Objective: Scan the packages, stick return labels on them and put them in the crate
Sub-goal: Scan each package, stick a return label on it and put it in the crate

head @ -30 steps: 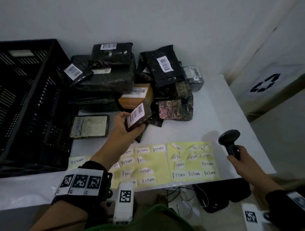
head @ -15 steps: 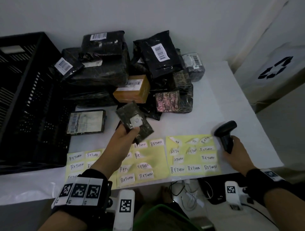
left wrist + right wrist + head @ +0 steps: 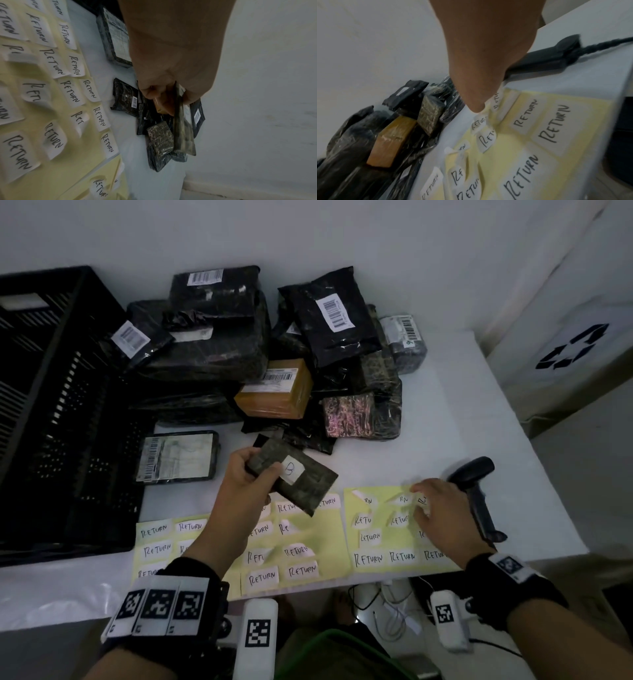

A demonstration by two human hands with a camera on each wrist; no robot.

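Crate (image 3: 51, 412), black, at tabletop (image 3: 462, 419) left; package pile (image 3: 274, 344) behind, beside it; flat package (image 3: 178, 457) lies near crate; left hand (image 3: 246, 477) grips small dark package (image 3: 301, 481) by its edge, thumb on top, above label sheets (image 3: 308, 542); right hand (image 3: 442, 511) has fingertips on a return label (image 3: 423, 501) at right sheet's upper corner, pinch unclear; scanner (image 3: 478, 494) lies just right of that hand.

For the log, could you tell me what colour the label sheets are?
Pale yellow sheets with white labels; the head view shows them best.
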